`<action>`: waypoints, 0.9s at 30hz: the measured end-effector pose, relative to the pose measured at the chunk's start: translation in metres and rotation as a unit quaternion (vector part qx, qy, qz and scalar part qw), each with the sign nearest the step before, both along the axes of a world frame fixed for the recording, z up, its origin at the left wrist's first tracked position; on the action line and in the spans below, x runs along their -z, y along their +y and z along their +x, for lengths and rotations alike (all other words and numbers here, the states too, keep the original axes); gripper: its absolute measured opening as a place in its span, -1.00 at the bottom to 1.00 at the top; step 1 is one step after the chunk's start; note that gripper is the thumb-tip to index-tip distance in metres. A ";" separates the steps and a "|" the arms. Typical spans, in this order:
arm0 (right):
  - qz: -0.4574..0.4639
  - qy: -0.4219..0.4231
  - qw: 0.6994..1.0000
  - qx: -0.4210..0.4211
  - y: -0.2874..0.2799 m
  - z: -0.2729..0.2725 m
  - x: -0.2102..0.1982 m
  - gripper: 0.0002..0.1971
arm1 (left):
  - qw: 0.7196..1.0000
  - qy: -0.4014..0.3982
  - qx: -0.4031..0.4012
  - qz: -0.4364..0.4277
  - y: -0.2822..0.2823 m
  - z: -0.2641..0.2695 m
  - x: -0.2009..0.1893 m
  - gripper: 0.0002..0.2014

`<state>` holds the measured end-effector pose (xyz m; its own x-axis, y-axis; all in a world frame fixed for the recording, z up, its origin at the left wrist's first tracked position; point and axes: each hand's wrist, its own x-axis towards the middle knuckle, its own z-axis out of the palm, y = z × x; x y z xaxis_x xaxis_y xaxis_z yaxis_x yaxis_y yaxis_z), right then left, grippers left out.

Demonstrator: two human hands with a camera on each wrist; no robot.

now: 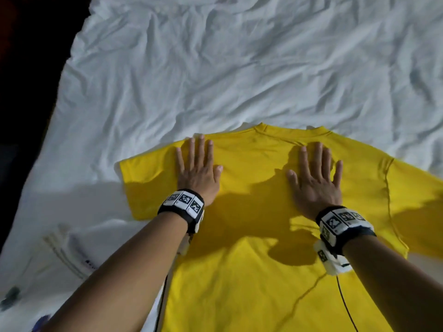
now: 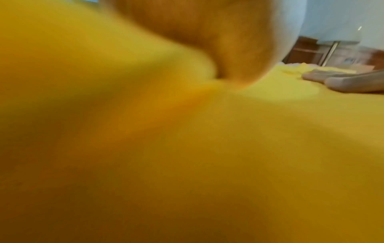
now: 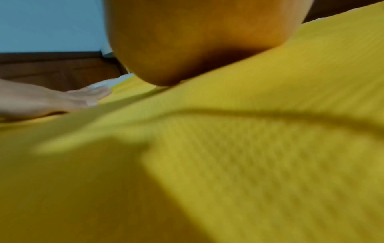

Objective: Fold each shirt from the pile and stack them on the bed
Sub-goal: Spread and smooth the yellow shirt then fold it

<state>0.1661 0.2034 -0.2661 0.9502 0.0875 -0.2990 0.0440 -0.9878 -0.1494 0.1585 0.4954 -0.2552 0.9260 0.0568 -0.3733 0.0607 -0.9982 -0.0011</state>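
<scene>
A yellow T-shirt (image 1: 251,236) lies spread flat on the white bed sheet (image 1: 215,80), collar at the far side and both sleeves out to the sides. My left hand (image 1: 197,164) lies flat on its left shoulder with fingers straight and spread. My right hand (image 1: 316,173) lies flat on the right shoulder in the same way. In the left wrist view the yellow fabric (image 2: 207,164) fills the frame under the heel of my left hand (image 2: 197,32), with my right hand's fingers (image 2: 343,82) at the right edge. The right wrist view shows the shirt (image 3: 249,164) and my left hand (image 3: 51,100).
A white garment with dark print (image 1: 72,255) lies on the sheet at the near left. The bed's left edge (image 1: 55,116) drops into darkness. A thin black cable (image 1: 345,305) trails from my right wristband over the shirt. A wooden headboard (image 3: 51,70) stands beyond.
</scene>
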 end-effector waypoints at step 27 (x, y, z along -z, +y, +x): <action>0.068 0.020 0.995 0.063 -0.206 0.050 -0.052 -0.53 | 0.958 0.061 0.068 -0.273 -0.341 -0.091 -0.043 -0.55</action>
